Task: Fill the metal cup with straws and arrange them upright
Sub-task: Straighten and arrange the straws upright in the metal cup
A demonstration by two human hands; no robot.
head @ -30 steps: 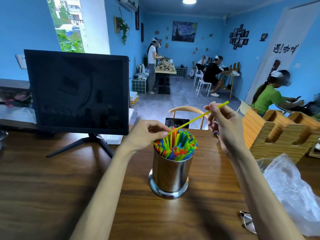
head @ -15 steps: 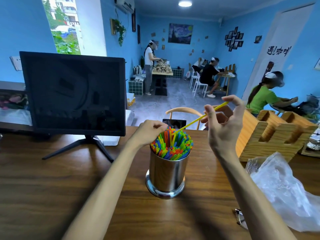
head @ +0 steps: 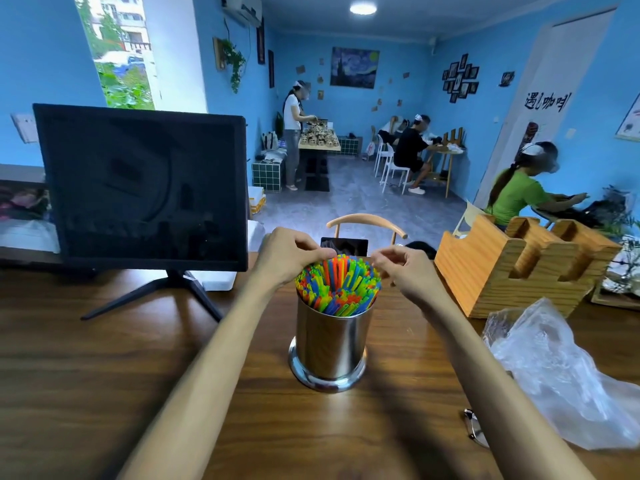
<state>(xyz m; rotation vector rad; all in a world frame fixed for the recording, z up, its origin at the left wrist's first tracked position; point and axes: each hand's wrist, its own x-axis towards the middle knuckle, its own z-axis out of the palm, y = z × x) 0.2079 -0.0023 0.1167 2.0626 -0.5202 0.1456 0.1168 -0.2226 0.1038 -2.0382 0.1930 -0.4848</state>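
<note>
Metal cup (head: 330,341) is full w/ straws (head: 337,284); your left hand (head: 289,252) & right hand (head: 398,268), fingers curled, touch the tops; only straightening is left.

The cup (head: 330,344) hides the lower lengths of the straws (head: 337,285); the left hand (head: 289,256) covers the bundle's far-left tips, so its grip cannot be told; the right hand (head: 403,271) has blurred fingertips, contact unclear; the bag (head: 561,372) runs off the right edge; the metal thing (head: 473,426) beside it is half hidden; the monitor (head: 142,188) masks the shelf behind.
</note>
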